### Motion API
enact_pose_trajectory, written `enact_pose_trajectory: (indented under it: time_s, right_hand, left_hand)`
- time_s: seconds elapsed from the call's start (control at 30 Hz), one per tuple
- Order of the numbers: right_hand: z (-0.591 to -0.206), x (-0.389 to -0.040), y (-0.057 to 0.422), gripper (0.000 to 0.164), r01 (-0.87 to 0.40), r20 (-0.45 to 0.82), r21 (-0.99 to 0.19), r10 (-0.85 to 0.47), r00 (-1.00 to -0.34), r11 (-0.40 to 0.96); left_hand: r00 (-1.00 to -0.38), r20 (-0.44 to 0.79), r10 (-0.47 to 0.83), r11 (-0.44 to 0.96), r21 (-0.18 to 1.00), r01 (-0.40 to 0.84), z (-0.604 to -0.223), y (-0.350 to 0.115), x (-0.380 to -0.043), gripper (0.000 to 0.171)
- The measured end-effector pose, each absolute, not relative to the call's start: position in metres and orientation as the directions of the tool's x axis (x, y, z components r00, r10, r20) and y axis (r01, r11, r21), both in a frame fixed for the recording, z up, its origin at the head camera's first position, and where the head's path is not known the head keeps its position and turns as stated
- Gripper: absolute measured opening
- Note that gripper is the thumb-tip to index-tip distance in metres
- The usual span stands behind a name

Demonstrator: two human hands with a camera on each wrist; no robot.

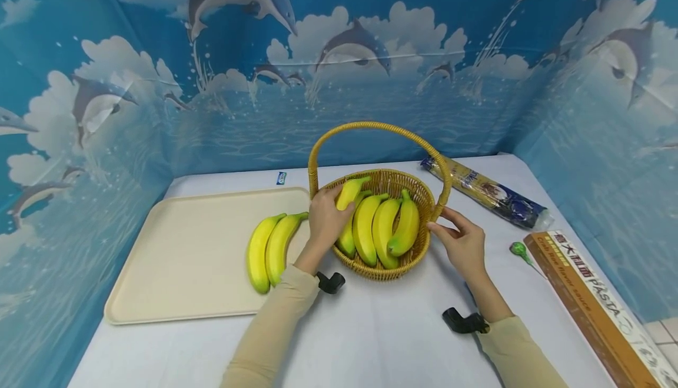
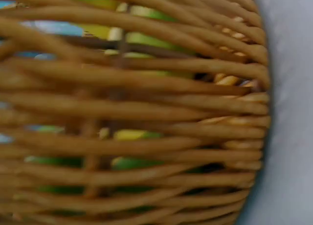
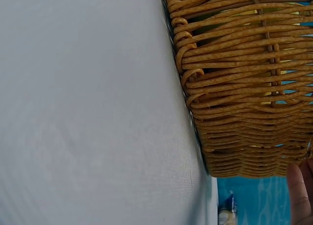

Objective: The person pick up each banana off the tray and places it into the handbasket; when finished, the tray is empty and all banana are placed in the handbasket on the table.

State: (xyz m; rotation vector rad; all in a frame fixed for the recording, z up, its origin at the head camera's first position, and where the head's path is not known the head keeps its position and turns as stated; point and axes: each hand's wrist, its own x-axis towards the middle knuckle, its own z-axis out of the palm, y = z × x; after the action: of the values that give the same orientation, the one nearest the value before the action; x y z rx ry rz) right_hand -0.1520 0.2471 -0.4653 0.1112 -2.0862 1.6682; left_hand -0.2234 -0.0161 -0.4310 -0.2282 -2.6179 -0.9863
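A wicker basket [image 1: 382, 275] with a tall arched handle stands on the table, and several yellow-green bananas [image 1: 365, 232] lie side by side in it. My left hand [image 1: 325, 217] reaches over the basket's left rim and grips one banana [image 1: 349, 194] above the others. At the right side, my right hand [image 1: 466, 246] pinches the rim near the foot of the handle between thumb and fingers. The woven basket wall [image 2: 146, 107] fills most of the left wrist view. In the right wrist view, fingers [image 3: 297, 191] show at the edge of the basket [image 3: 239, 88].
Left of the basket lies a beige tray [image 1: 190, 252] with two bananas [image 1: 272, 249] at its right end. Behind the basket is a small blue packet [image 1: 281, 178]. To the right are a long plastic package [image 1: 487, 191], a green lollipop-like item [image 1: 520, 251] and a pasta box [image 1: 593, 302].
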Motion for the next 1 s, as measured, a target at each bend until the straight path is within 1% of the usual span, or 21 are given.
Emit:
enact_pose_trajectory:
  time_s: [0.17,0.33,0.47,0.57,0.63,0.77,0.9,1.0]
  right_hand:
    - [-0.465,-0.153,0.247,0.041,-0.363,0.416,-0.899,0.224,-0.881,0.245]
    - [-0.467,-0.154,0.247,0.041,-0.346,0.400,-0.906,0.224,-0.889,0.244]
    - [-0.468,-0.154,0.247,0.042,-0.342,0.394,-0.909,0.224,-0.892,0.238]
    - [-0.467,-0.154,0.247,0.041,-0.341,0.394,-0.909,0.229,-0.890,0.239]
    - [-0.467,-0.155,0.248,0.041,-0.335,0.390,-0.910,0.232,-0.891,0.243]
    - [-0.468,-0.154,0.248,0.042,-0.329,0.383,-0.914,0.235,-0.893,0.238]
    - [-0.468,-0.154,0.247,0.040,-0.364,0.412,-0.903,0.222,-0.884,0.226]
    - [-0.467,-0.155,0.247,0.039,-0.397,0.442,-0.890,0.210,-0.872,0.223]
  left_hand:
    - [-0.912,0.408,0.039,0.781,0.557,0.283,-0.436,-0.014,-0.222,0.042]
    - [-0.902,0.431,-0.020,0.777,0.574,0.257,-0.440,-0.014,-0.218,0.039]
    - [-0.884,0.466,-0.046,0.765,0.585,0.269,-0.442,-0.014,-0.218,0.039]
    - [-0.857,0.514,-0.043,0.765,0.569,0.302,-0.443,-0.014,-0.217,0.040]
    - [-0.829,0.559,-0.031,0.777,0.535,0.331,-0.443,-0.014,-0.215,0.042]
    - [-0.774,0.634,-0.002,0.778,0.487,0.397,-0.435,-0.017,-0.197,0.045]
    - [-0.778,0.627,-0.025,0.709,0.560,0.429,-0.417,-0.033,-0.169,0.049]
    - [-0.792,0.604,-0.085,0.646,0.639,0.418,-0.405,-0.058,-0.152,0.054]
